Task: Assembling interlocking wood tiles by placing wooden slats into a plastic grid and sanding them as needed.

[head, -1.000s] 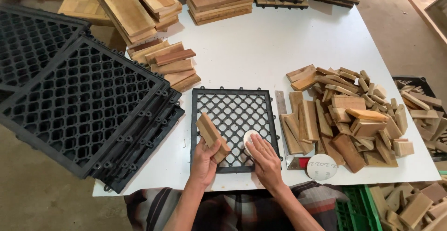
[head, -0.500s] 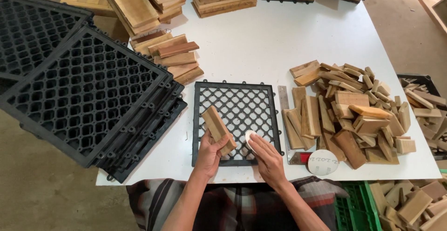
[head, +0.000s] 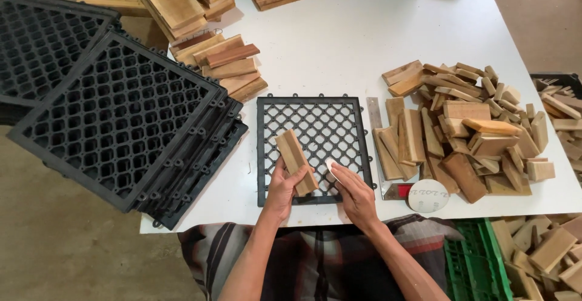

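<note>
Left hand [head: 282,187] grips one wood block [head: 296,162] over the single black grid tile [head: 313,147] on the counter [head: 339,40]. Right hand [head: 354,193] pinches a mostly hidden white pad [head: 331,166]. Right-side block pile [head: 464,128]: uncountable.

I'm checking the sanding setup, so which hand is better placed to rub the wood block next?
Probably the right hand: it holds a small white pad beside the block, while the left hand grips that block over the black grid.
</note>
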